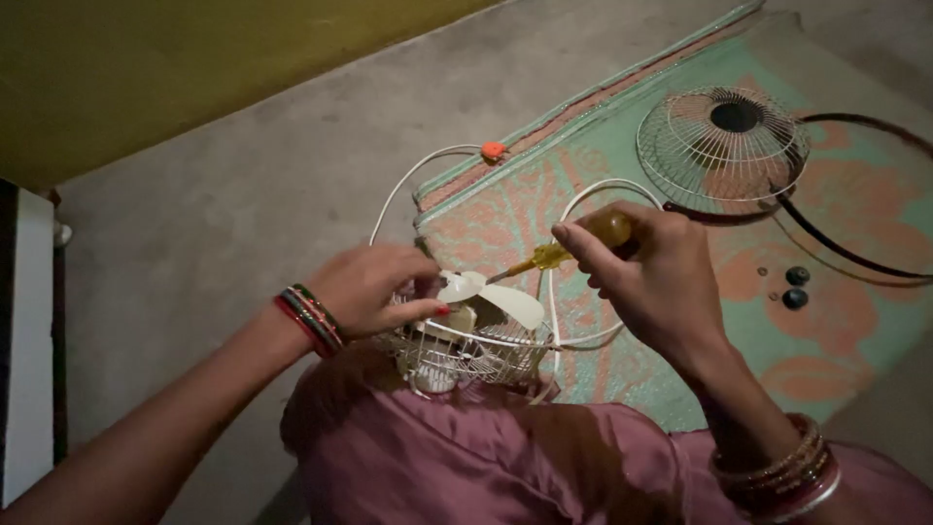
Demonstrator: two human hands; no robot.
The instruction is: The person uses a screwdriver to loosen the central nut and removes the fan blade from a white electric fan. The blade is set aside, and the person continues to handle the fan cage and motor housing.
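Down on the person's lap, on pink cloth (466, 457), sits a small white fan (471, 335) with its rear wire cage facing up and its pale blades (496, 297) exposed. Her left hand (374, 287) is curled over the left side of the fan, fingers closed on the blade hub area and the cage rim, steadying it. Her right hand (646, 277) is closed around the yellow handle of a screwdriver (569, 248), whose shaft slants down and left so the tip meets the centre of the blades. A white cord (408, 180) loops from the fan over the grey floor (243, 214) to an orange plug piece (494, 151) at the edge of a green and pink patterned mat (680, 321). On that mat, well apart from the hands, lies the detached front wire grille (721, 146) with its dark centre cap, a dark ring (855, 253) just beside it, and two small dark round knobs (796, 287) near the ring.
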